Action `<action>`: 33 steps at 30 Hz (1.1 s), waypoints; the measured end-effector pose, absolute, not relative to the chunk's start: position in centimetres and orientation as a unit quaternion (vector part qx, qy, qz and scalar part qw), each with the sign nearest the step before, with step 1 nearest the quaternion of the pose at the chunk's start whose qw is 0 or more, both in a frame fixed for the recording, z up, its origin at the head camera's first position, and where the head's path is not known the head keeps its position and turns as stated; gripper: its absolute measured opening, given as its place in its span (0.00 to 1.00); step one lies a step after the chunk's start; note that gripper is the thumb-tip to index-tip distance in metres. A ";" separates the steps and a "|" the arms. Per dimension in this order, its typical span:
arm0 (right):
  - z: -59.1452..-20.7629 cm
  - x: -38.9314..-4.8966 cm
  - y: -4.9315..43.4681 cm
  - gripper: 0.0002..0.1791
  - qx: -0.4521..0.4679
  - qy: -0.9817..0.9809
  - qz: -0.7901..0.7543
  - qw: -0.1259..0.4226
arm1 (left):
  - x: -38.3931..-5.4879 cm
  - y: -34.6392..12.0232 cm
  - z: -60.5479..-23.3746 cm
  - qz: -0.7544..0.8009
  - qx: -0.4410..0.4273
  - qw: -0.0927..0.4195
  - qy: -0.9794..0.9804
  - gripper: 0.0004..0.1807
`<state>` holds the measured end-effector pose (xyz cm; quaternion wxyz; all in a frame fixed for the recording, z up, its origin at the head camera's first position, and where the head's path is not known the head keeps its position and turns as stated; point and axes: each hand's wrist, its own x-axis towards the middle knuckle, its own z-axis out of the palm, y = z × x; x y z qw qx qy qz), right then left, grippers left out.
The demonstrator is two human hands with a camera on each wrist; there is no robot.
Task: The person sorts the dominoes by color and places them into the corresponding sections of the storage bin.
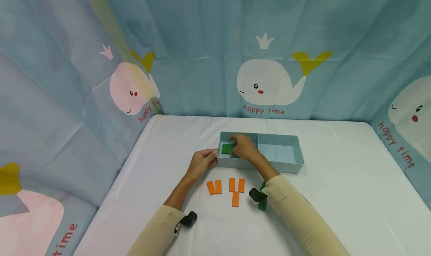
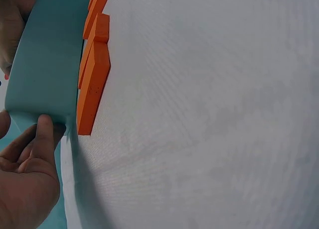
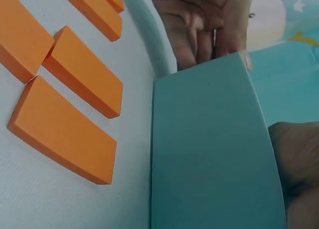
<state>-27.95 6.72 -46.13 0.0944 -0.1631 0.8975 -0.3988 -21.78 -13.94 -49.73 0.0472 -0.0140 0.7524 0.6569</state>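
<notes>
A pale blue two-part box [image 1: 266,167] lies lengthwise on the white table. My left hand [image 1: 201,162] is at its left end, fingertips against the outer end wall and thumb near the rim; the left wrist view shows these fingers [image 2: 44,134] from close by. My right hand [image 1: 245,146] reaches down into the left compartment, fingers curled at a green block [image 1: 229,149]. The box wall [image 3: 209,154] hides those fingertips in the right wrist view. Several orange blocks [image 1: 235,199] lie flat on the table before the box.
More green blocks [image 1: 262,205] lie beneath the right forearm, partly covered by the sleeve and a black wrist camera [image 1: 257,195]. A divider [image 1: 257,140] splits the box. Behind the table hangs a blue curtain [image 1: 202,84] with whale prints.
</notes>
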 end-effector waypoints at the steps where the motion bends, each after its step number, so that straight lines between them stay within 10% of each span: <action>1: -46.1 -27.9 6.7 0.28 -0.167 0.894 -0.404 0.097 | -21.8 -13.9 -49.7 0.656 -0.013 0.047 0.753 0.23; 33: -45.3 -27.0 8.3 0.27 -0.190 0.858 -0.469 0.091 | -21.8 -13.9 -49.7 0.646 -0.015 0.046 0.762 0.22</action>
